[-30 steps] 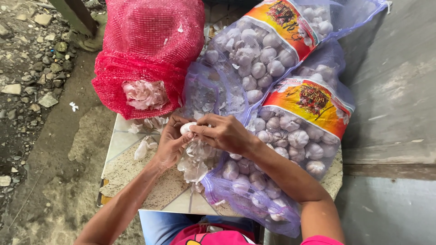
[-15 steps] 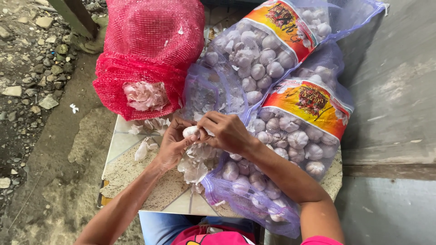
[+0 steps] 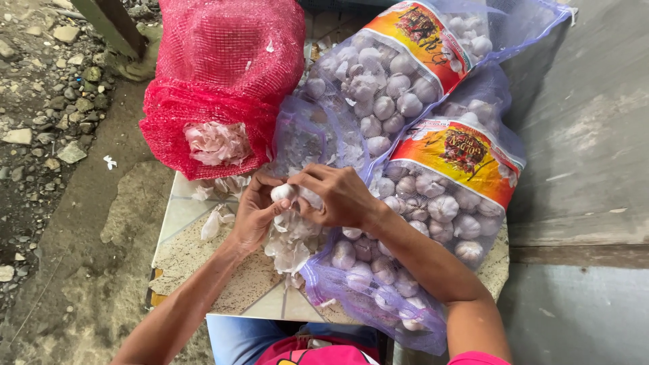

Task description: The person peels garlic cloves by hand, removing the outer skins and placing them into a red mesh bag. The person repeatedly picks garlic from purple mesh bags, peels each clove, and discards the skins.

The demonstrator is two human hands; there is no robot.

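both hands, left hand (image 3: 253,215) and right hand (image 3: 338,196), are pinching a garlic bulb (image 3: 282,192) over the peel pile (image 3: 291,240), catching skins on the tabletop (image 3: 182,250).

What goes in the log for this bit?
left hand: holds garlic bulb | right hand: pinches its skin | below: peel pile | table

Both my arms are bare all the way up, no watch, no bracelets, no gloves on my left hand (image 3: 253,213) or my right hand (image 3: 338,196). I've got a bright pink top on, with a bit of short sleeve (image 3: 476,357) showing at my right shoulder and a small yellow patch of print on the front (image 3: 318,355). Below that, blue jeans (image 3: 236,334) on my lap.
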